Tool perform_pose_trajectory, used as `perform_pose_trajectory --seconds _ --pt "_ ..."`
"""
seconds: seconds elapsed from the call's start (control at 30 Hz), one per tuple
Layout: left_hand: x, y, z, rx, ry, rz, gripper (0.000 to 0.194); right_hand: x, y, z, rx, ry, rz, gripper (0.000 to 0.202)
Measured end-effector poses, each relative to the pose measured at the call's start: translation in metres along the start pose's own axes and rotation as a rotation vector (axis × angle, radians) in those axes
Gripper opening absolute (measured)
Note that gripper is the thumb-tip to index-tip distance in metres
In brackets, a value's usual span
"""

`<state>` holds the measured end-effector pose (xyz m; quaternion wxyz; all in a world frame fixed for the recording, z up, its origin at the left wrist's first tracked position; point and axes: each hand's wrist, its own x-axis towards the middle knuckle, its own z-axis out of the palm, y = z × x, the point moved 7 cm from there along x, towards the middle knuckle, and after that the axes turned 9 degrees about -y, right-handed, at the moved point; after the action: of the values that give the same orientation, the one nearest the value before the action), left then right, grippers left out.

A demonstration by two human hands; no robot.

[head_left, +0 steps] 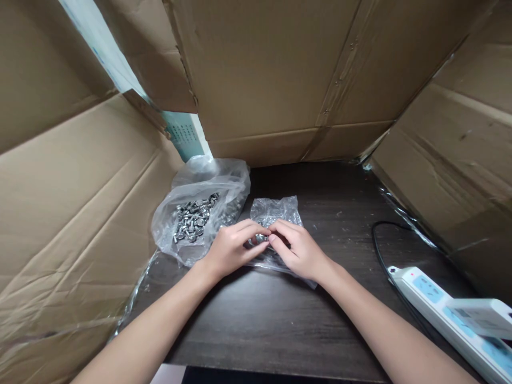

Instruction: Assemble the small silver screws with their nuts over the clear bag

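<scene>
Both hands meet over a small clear plastic bag [276,207] in the middle of the table. My left hand [236,242] has thumb and fingers curved together around a small shiny metal piece [261,238]. My right hand [294,245] is pinched at the right end of that piece, its fingertips touching those of my left hand. The fingers hide most of the piece. Under the hands, the small bag holds shiny parts too covered to tell apart. To the left, a larger open plastic bag [164,218] contains several metal screws [196,216] with wide round heads.
Cardboard walls [272,80] enclose the dark table [256,314] at the back and both sides. A white power strip [432,304] with a white plug-in block [482,314] and a black cable [376,245] lies at the right. A printed sheet [186,133] shows at the back left.
</scene>
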<state>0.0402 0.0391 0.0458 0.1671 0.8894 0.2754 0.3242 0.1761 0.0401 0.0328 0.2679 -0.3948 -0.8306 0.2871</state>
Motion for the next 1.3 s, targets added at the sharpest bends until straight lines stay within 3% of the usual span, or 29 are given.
perform_pose_trajectory --seconds 0.27,0.47,0.8,1.13,1.3 --pt "0.0000 0.0002 0.0001 0.008 0.004 0.011 0.012 0.0002 0.0000 0.0006 -0.005 -0.008 -0.003 0.019" --pt "-0.0011 -0.0013 0.0009 0.022 -0.002 0.005 0.013 -0.0004 -0.0002 0.0000 -0.001 -0.003 -0.007 0.010" --pt "-0.0002 0.0015 0.0013 0.074 -0.022 0.018 0.012 0.0003 -0.0001 0.0029 0.000 -0.034 -0.006 0.020" --pt "-0.0005 -0.0003 0.0008 0.056 -0.012 0.018 0.013 0.0007 0.0022 -0.0003 0.017 -0.008 0.034 0.007" --pt "-0.0002 0.0013 -0.0011 0.069 0.025 0.027 0.012 0.0007 0.0049 0.0030 0.028 -0.029 0.041 0.023"
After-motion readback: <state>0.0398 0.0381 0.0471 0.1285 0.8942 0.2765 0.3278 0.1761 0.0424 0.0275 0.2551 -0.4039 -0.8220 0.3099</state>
